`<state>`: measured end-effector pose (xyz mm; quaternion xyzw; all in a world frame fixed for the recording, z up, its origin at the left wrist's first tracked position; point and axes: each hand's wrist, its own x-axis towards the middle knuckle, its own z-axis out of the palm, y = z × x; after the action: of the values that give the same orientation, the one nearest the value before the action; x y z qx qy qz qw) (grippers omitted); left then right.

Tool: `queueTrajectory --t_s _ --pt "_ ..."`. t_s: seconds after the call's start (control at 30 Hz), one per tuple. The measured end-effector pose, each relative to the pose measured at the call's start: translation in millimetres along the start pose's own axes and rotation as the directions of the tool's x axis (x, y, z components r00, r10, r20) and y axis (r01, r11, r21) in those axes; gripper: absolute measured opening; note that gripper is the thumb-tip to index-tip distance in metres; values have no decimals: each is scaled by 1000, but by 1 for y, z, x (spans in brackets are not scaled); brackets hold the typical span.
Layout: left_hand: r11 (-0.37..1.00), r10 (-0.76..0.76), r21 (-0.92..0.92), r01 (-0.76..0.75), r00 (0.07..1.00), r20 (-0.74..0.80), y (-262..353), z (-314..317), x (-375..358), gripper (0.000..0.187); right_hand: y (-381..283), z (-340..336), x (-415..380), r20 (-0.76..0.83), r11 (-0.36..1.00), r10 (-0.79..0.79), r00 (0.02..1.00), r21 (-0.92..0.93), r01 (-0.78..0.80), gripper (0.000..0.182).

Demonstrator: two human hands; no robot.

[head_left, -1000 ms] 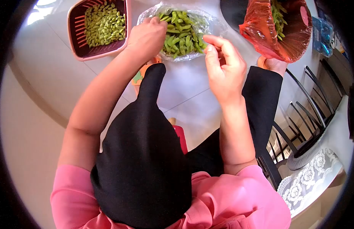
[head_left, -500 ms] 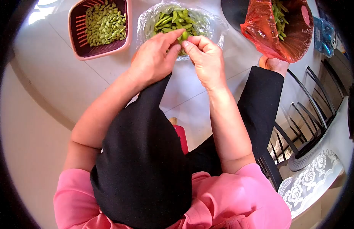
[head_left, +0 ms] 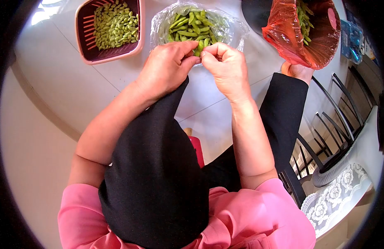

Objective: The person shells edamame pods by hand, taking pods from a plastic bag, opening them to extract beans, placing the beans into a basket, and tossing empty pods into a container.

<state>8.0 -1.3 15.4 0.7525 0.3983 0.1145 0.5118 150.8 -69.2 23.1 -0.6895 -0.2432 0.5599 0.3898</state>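
Observation:
A green soybean pod (head_left: 198, 49) is pinched between my two hands, just in front of a clear plastic bag (head_left: 238, 35). My left hand (head_left: 166, 68) has its thumb and index finger closed on the pod's left side. From the other side my right hand (head_left: 228, 71) pinches it, with fingers curled. Fingertips partly cover the pod. More pods (head_left: 192, 27) lie heaped inside the clear bag. To the left, a pink-rimmed basket (head_left: 113, 58) with dark slatted walls holds many shelled green beans (head_left: 117, 25).
A red plastic bag (head_left: 279, 35) with more pods (head_left: 303, 23) stands open at upper right, beside my bare foot (head_left: 298, 71). Black metal chair legs (head_left: 335, 120) and a lace-covered surface (head_left: 335, 195) are on the right. Pale tiled floor (head_left: 107, 89) lies around the containers.
Both hands have come slightly down toward my body with the pod. The right hand has shifted a little to the right. The containers stay in place apart from a slight view shift.

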Motion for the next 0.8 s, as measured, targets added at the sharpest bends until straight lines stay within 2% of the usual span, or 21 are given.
queueTrajectory --t_s 0.17,0.23,0.27,0.33,0.37,0.43,0.47,0.5,0.53,0.57,0.6,0.67,0.7,0.77,0.8 --pt "999 -47 -8 47 999 26 5 1 2 28 3 8 1 -102 993 -103 989 -71 96 5" --pt "959 -222 -156 238 968 115 4 3 3 27 2 9 2 -170 993 -107 980 -64 97 5" --pt "959 -222 -156 238 968 115 4 2 3 27 3 8 3 -169 993 -107 980 -64 97 5" --pt "765 -292 -504 402 913 285 6 0 3 27 7 4 2 -127 988 -78 989 123 93 6" --pt "765 -289 -505 400 914 285 6 0 3 27 6 -1 2 -129 988 -79 988 122 95 6" --pt "502 -227 -744 442 897 380 1 -2 1 26 4 -11 1 106 903 145 984 391 -176 8" --pt "371 -181 -802 468 883 432 -4 -2 1 27 3 -11 1 106 903 146 984 391 -176 8" --pt "371 -181 -802 468 884 432 -7 0 -1 27 3 -11 1 164 835 205 965 485 -260 9" --pt "311 -184 -823 475 880 438 -10 2 -3 27 2 -11 2 229 751 254 940 566 -340 10" --pt "248 -188 -841 481 875 446 -11 3 -4 28 2 -9 1 229 752 253 940 566 -340 10" --pt "248 -188 -840 482 875 447 -11 4 -4 28 4 -3 0 105 864 210 972 446 -234 11" --pt "536 -260 -716 447 894 364 -12 4 -5 27 8 6 -3 -85 988 63 994 143 -50 16" --pt "537 -260 -716 447 894 364 -15 5 -5 27 12 9 -3 -85 988 63 994 143 -50 16" --pt "416 -354 -768 487 865 356 -21 9 -4 29 21 13 -3 -102 990 -135 986 -45 131 23" --pt "299 -372 -823 483 853 365 -19 8 -3 30 17 12 -5 -69 962 -178 982 -223 159 28"
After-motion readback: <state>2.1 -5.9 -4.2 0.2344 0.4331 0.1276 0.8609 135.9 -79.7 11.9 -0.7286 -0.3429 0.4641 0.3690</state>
